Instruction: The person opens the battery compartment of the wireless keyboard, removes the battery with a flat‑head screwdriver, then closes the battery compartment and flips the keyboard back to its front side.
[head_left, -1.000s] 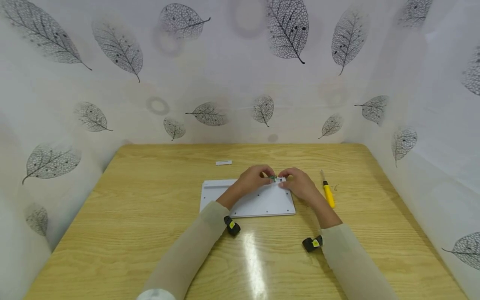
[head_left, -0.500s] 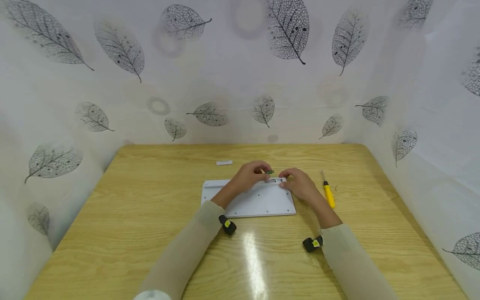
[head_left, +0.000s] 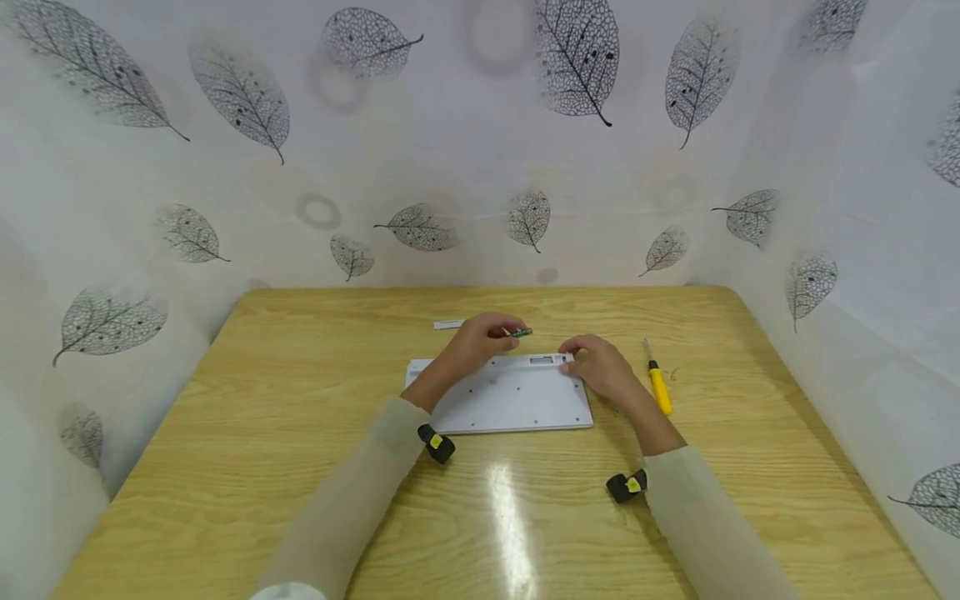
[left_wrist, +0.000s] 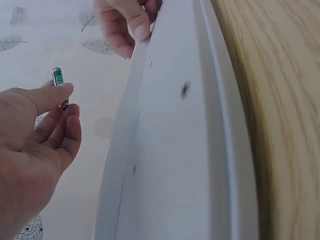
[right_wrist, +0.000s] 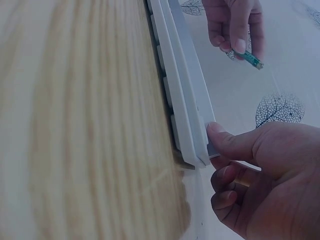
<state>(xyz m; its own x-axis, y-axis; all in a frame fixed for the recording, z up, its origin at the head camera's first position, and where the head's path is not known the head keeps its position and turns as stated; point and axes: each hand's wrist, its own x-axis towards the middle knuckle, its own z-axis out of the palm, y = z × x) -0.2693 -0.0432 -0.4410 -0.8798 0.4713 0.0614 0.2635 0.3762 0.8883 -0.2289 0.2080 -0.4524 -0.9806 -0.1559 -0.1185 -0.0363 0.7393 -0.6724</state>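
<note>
A white keyboard (head_left: 517,408) lies face down on the table, its screw-dotted back up. Near its far right corner shows an uncovered battery slot (head_left: 542,360). My left hand (head_left: 480,343) is raised over the keyboard's far edge and pinches a small green battery (left_wrist: 57,79) between thumb and fingers. In the right wrist view the same battery (right_wrist: 252,60) sticks out past the thumb. With thumb on top and fingers curled below, my right hand (head_left: 600,367) grips the keyboard's far right corner; keys (right_wrist: 168,92) show along the underside.
A small white strip-shaped cover (head_left: 447,324) lies behind the keyboard, partly near the left hand. To the right is a screwdriver (head_left: 658,387) with a yellow handle. A leaf-patterned curtain (head_left: 465,150) rises behind the wooden table (head_left: 225,467).
My left hand has lifted the battery out of the slot and moved left and away from it. The right hand has stayed on the keyboard's corner.
</note>
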